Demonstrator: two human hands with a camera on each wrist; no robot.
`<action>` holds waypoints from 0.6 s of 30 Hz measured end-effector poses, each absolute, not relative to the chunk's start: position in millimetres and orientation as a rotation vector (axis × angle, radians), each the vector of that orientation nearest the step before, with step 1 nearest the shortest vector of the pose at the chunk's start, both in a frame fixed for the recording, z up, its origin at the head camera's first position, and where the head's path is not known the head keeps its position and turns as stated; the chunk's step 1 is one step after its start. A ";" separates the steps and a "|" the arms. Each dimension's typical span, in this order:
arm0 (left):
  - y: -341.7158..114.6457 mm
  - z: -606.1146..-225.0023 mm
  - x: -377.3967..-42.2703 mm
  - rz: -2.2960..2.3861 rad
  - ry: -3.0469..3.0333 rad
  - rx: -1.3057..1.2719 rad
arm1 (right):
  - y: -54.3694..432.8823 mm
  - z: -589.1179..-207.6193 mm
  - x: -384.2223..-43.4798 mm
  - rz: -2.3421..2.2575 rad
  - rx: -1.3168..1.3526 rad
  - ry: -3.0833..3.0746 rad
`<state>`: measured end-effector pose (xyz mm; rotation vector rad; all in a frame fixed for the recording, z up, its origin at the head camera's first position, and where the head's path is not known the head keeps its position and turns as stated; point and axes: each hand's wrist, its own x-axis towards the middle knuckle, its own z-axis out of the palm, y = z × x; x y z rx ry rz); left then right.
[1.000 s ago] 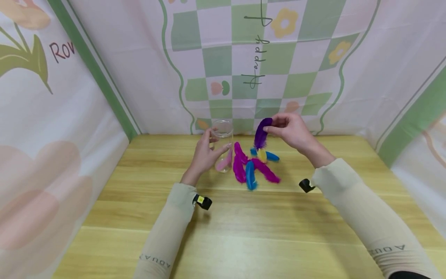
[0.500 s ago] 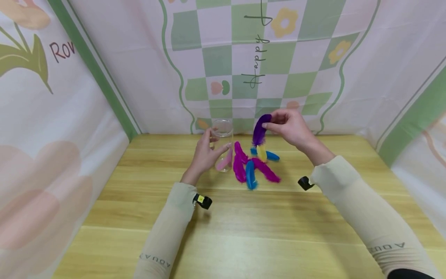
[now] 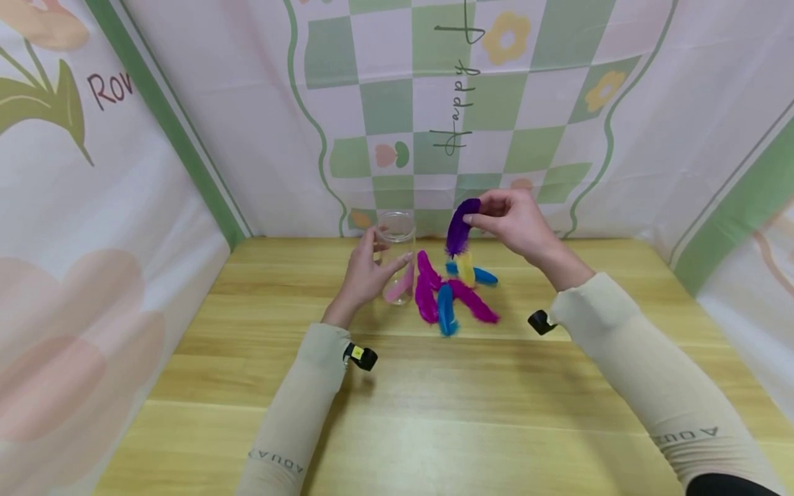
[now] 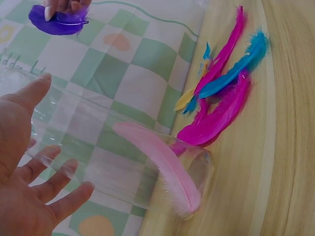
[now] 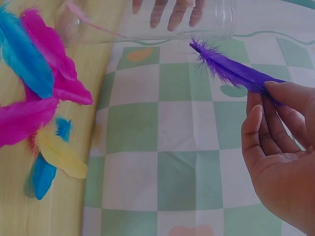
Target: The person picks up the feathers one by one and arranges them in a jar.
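My left hand (image 3: 364, 277) holds a clear jar (image 3: 395, 224) that stands upright and uncapped on the table, thumb on one side and fingers on the other. Inside the jar leans a light pink feather (image 4: 165, 160). My right hand (image 3: 517, 224) pinches a purple feather (image 3: 460, 227) near its upper end, raised right of the jar, about level with its rim. The feather's fluffy lower end points down in the head view. Beneath it on the table lie several magenta feathers (image 4: 216, 123), blue feathers (image 3: 446, 310) and a yellow feather (image 5: 61, 155), partly overlapping.
The wooden table (image 3: 422, 413) ends at the back against a hanging cloth (image 3: 260, 138) with green checks. More printed cloth (image 3: 93, 241) closes off the left side, and another stands at the right.
My right hand has moved slightly up and to the left with the purple feather, uncovering more of the yellow one. The left hand and jar stay in place.
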<state>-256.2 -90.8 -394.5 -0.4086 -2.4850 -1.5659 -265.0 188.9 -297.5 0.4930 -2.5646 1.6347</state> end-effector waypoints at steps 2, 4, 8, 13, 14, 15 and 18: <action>-90.9 -394.4 -256.0 -1.563 -2.486 -0.408 | 188.5 -296.9 -265.1 1.640 0.496 -2.559; -91.0 -394.6 -256.2 -1.566 -2.485 -0.409 | 188.1 -296.3 -264.8 1.647 0.492 -2.559; -91.2 -395.2 -256.5 -1.579 -2.479 -0.413 | 187.3 -294.9 -263.8 1.660 0.487 -2.559; -91.2 -395.5 -256.7 -1.584 -2.473 -0.422 | 185.8 -293.1 -263.6 1.661 0.495 -2.551; -91.2 -395.5 -256.5 -1.584 -2.473 -0.422 | 185.7 -292.8 -263.9 1.661 0.498 -2.549; -91.3 -395.5 -256.4 -1.583 -2.473 -0.421 | 185.5 -292.4 -263.8 1.661 0.499 -2.547; -91.4 -395.5 -256.5 -1.582 -2.473 -0.422 | 184.9 -291.5 -264.1 1.667 0.502 -2.544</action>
